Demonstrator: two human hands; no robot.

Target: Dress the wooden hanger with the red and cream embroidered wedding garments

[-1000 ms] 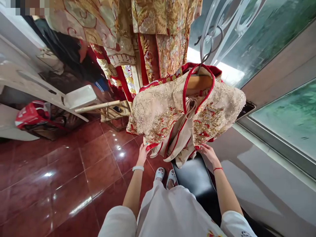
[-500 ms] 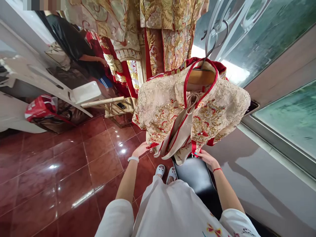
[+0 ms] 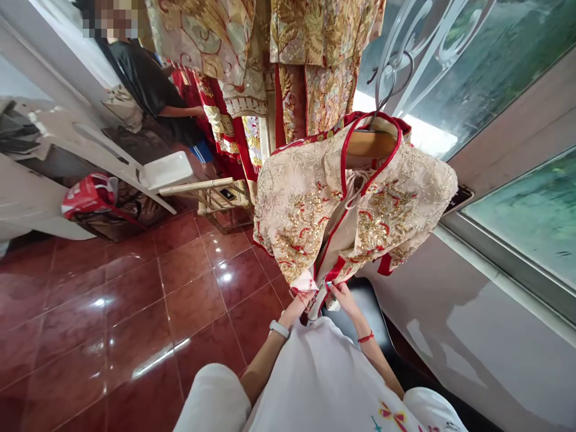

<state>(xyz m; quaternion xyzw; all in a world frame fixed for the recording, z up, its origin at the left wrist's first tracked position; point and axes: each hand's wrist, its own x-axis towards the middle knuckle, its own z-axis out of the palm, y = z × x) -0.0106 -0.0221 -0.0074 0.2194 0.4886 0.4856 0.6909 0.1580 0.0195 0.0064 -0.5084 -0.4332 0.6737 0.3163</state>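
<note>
An embroidered cream jacket (image 3: 301,204) with gold sequins and red trim hangs in front of me on a wooden hanger (image 3: 369,144). Its neck cord (image 3: 353,195) is looped at the collar, and below that the front parts. My left hand (image 3: 297,303) is closed on the lower hem of the left front panel, whose pale lining shows. With thumb and fingers, my right hand (image 3: 344,298) pinches the red-edged hem of the other panel. Both hands are close together near my waist.
Several gold and red embroidered garments (image 3: 315,36) hang behind. A black-seated stool (image 3: 364,315) stands under the jacket, and a bamboo rack (image 3: 220,198) to its left. Farther left are a white chair (image 3: 166,171), a red bag (image 3: 90,195) and a person in black (image 3: 139,78). A window ledge (image 3: 504,264) runs along the right.
My hands have come inward with the two hems, from wide apart to nearly meeting. The jacket's front opening has narrowed. The view has shifted slightly.
</note>
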